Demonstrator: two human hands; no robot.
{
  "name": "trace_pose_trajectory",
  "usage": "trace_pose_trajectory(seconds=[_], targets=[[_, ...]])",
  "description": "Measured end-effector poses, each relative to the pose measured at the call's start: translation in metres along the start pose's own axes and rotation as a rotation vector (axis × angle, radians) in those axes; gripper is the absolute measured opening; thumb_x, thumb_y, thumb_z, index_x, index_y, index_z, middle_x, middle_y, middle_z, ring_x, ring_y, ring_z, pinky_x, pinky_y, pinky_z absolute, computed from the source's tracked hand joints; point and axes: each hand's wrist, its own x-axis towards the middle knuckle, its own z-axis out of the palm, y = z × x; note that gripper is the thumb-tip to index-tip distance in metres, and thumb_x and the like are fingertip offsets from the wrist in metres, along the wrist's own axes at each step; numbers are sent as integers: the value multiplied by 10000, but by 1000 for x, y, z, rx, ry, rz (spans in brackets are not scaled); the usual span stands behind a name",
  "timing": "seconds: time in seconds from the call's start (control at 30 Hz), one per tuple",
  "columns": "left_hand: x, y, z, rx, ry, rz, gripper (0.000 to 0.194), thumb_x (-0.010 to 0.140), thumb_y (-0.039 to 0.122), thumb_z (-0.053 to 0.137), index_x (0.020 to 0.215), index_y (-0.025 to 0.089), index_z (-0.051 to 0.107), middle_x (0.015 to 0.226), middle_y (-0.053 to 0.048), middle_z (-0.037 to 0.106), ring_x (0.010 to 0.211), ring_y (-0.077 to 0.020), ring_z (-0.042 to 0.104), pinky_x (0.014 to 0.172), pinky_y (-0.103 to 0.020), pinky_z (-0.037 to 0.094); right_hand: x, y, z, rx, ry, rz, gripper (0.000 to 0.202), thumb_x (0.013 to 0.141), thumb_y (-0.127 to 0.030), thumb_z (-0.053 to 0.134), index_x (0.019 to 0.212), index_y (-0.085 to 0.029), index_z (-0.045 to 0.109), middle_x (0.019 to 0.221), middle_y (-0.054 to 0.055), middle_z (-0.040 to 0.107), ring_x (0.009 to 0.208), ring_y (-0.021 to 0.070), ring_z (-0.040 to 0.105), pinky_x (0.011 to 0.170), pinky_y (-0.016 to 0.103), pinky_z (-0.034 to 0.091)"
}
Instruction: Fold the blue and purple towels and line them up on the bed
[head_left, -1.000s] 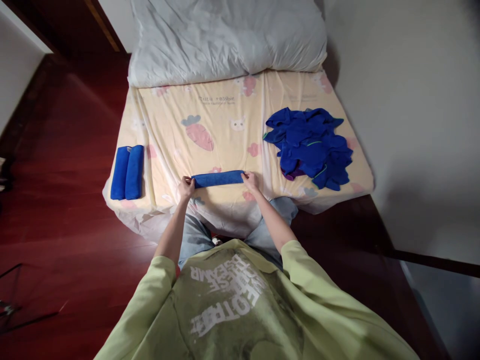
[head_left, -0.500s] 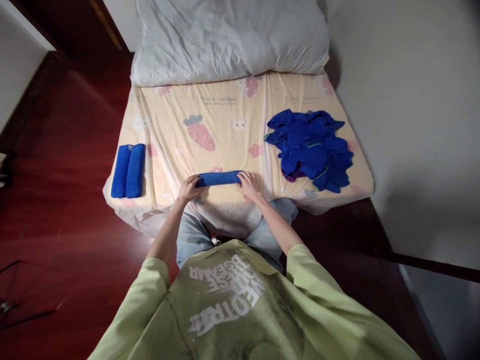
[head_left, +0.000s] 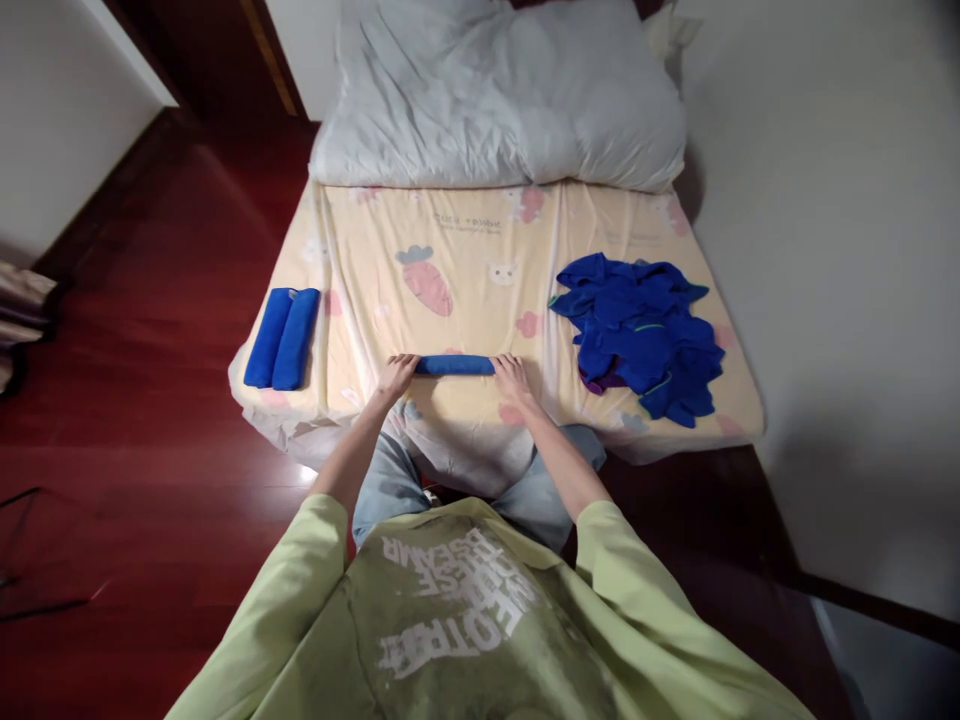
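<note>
A blue fabric cloth (head_left: 455, 366), folded or rolled into a slim, nearly straight bar, lies crosswise near the front edge of a carrot-print, pale-yellow-covered bed (head_left: 480, 315).

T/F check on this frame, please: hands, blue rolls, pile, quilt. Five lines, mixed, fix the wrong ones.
1. The left hand and right hand both touch the middle roll. True.
2. The pile lies to the left of the left hand. False: it lies to the right of the right hand.
3. Two more rolls lie side by side to the left of the left hand. True.
4. The quilt lies nearer the person than the middle roll. False: it lies beyond it, at the far end of the bed.
5. The pile is blue with some purple showing at its near side. True.
</note>
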Motion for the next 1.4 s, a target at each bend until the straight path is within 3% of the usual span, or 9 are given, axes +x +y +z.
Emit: trace_pose_trajectory(seconds=[0.13, 0.27, 0.4, 0.5, 0.67, 0.9, 1.13, 1.27, 1.4], targets=[[-6, 3, -17, 117, 7, 56, 415, 900, 28, 451, 1244, 148, 649, 1184, -150, 691, 1040, -268, 660, 957, -401, 467, 17, 1, -21, -170, -46, -80, 380, 948, -74, 476, 1266, -117, 680, 1218, 197, 706, 1152, 315, 574, 1014, 433, 388], [-39, 0, -32, 145, 129, 92, 407, 954, 67, 488, 1338, 135, 606, 1234, -158, 672, 1066, -260, 653, 936, -387, 458, 45, -9, -53, -281, -14, -206, 367, 938, -51, 477, 1246, -104, 668, 1211, 176, 703, 1135, 302, 570, 984, 400, 380], [-88, -12, -39, 148, 230, 114, 427, 921, 73, 570, 1334, 161, 630, 1206, -145, 690, 1068, -263, 645, 895, -391, 449, 87, -48, -75, -333, 36, -374, 381, 889, 3, 498, 1214, -104, 667, 1226, 184, 684, 1136, 302, 554, 972, 393, 371], [-122, -28, -41, 172, 303, 87, 440, 882, 33, 570, 1288, 173, 668, 1163, -134, 709, 1010, -256, 638, 849, -389, 444, 128, -91, -76, -379, 45, -518, 400, 893, 22, 476, 1225, -103, 659, 1220, 187, 676, 1149, 305, 542, 963, 397, 370], [-158, -64, -37, 195, 435, -7, 415, 891, 59, 561, 1267, 178, 691, 1115, -136, 712, 958, -257, 610, 824, -387, 457, 204, -172, -57, -389, 22, -737, 381, 930, 9, 445, 1224, -107, 659, 1210, 176, 666, 1165, 302, 536, 973, 404, 379], [-179, -109, -28, 233, 612, -92, 469, 943, 67, 504, 1365, 184, 673, 1092, -139, 694, 888, -242, 569, 844, -385, 476, 288, -273, -10, -272, 10, -861, 405, 928, 27, 445, 1255, -106, 643, 1232, 192, 650, 1174, 301, 535, 971, 424, 409], [-179, -143, -16, 216, 518, -259, 489, 970, 95, 475, 1412, 204, 653, 1155, -141, 685, 903, -243, 556, 842, -376, 480, 337, -312, 56, -242, -18, -909, 370, 974, 15, 419, 1212, -143, 653, 1260, 148, 658, 1213, 259, 536, 978, 387, 435], [-173, -147, -7, 216, 518, -313, 442, 997, 138, 499, 1400, 195, 672, 1166, -153, 688, 892, -244, 552, 863, -391, 477, 346, -329, 86, -176, -43, -809, 344, 999, -18, 405, 1183, -158, 660, 1285, 147, 653, 1241, 263, 533, 1018, 413, 446], [-167, -146, -2, 189, 543, -369, 422, 997, 123, 517, 1365, 209, 705, 1144, -149, 692, 924, -246, 561, 895, -387, 470, 346, -340, 99, -81, -60, -652, 357, 1009, -38, 383, 1222, -162, 642, 1334, 167, 633, 1278, 273, 528, 1075, 460, 444]])
